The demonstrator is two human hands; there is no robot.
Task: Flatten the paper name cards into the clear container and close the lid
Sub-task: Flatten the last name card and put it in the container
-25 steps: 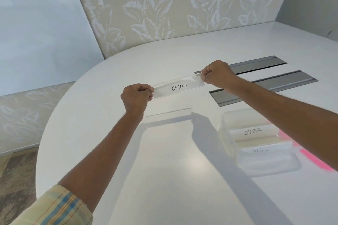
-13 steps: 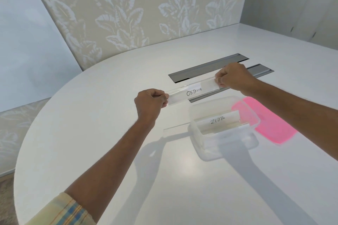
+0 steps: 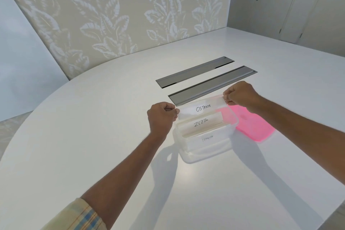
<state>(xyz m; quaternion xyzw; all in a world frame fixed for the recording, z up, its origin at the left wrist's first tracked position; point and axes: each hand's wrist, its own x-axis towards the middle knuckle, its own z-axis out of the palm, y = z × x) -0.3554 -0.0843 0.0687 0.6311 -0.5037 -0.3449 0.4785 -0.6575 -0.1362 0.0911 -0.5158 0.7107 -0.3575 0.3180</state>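
A white rounded surface [image 3: 84, 145] fills most of the view, backed by a wall with a pale leaf pattern [image 3: 112, 11]. Two grey metal slots [image 3: 212, 85] lie set into the surface, side by side, beyond the hands.

A clear container [image 3: 203, 152] stands open on the surface, near the middle. A pink lid [image 3: 250, 127] lies flat on the surface just beside the container's right side, its near edge touching or slightly behind the container wall; which, I cannot tell.

Inside the container a card marked ZEBRA [image 3: 200, 124] sits toward the far side, and a fainter card [image 3: 207, 138] shows below it through the plastic; its writing is too dim to read surely.

The card marked OSTRICH [image 3: 202, 108] is held stretched flat over the container's far edge, above the ZEBRA card. The left hand [image 3: 161, 117] is closed, pinching the card's left end. The right hand [image 3: 239, 95] is closed as well, pinching the card's right end. A plaid sleeve [image 3: 78, 216] covers the left upper arm.
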